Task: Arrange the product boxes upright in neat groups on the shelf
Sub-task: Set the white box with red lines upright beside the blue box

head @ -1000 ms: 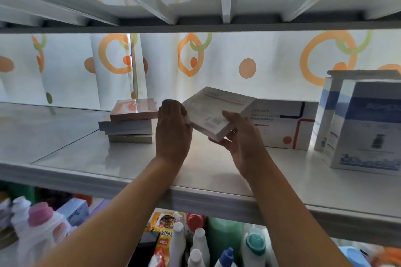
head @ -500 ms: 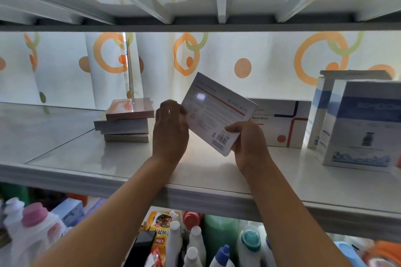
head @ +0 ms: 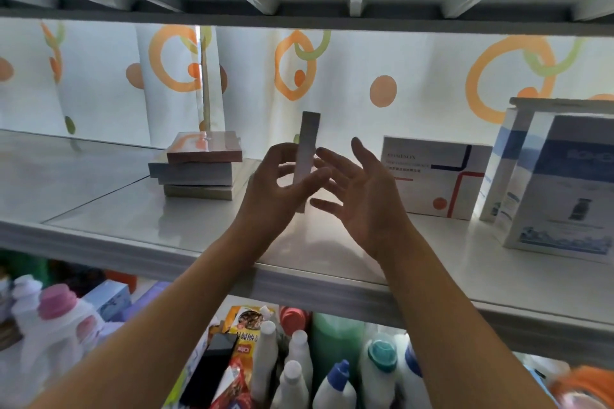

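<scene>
A thin white box (head: 308,143) stands upright and edge-on at the middle of the white shelf (head: 126,212). My left hand (head: 270,192) holds it, thumb across its front and fingers curled at its left side. My right hand (head: 360,196) is just right of the box with fingers spread, their tips near its right face. A stack of flat boxes (head: 199,171) lies to the left. A white box with red and blue lines (head: 435,176) stands upright to the right, then tall blue-and-white boxes (head: 564,186).
A patterned curtain hangs behind the shelf, and another shelf board runs close overhead. Below the front edge stand several detergent bottles (head: 292,372) and a pink-capped bottle (head: 58,312). Bare shelf lies left of the stack.
The box has gone from tilted, held in both hands, to upright and edge-on. My right hand has let go and spread its fingers.
</scene>
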Demonstrator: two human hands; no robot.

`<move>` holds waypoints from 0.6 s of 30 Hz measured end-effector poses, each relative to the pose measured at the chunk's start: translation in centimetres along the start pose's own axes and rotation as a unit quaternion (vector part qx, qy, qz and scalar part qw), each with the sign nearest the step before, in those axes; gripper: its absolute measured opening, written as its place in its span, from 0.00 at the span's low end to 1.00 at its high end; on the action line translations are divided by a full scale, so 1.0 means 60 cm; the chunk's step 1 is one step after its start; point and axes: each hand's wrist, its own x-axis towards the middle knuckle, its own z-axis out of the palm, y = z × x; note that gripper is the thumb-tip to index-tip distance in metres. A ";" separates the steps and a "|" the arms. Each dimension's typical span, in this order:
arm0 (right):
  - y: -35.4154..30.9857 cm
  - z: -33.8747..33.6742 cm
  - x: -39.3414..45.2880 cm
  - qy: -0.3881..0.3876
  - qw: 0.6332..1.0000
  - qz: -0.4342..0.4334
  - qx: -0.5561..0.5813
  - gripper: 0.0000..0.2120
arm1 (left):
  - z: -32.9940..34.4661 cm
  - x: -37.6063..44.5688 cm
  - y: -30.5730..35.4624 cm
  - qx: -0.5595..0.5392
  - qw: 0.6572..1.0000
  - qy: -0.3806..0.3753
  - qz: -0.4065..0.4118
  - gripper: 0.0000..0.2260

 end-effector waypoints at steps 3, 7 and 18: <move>0.005 0.001 -0.003 0.004 0.999 -0.010 -0.038 0.19 | -0.009 -0.003 -0.003 0.005 0.999 0.047 0.004 0.20; 0.006 0.002 -0.011 0.068 0.990 -0.032 -0.118 0.12 | -0.025 -0.006 -0.005 -0.050 0.990 0.128 -0.020 0.16; 0.017 -0.002 -0.030 0.147 0.955 -0.111 -0.234 0.09 | -0.050 -0.037 0.003 -0.242 0.951 0.124 -0.149 0.12</move>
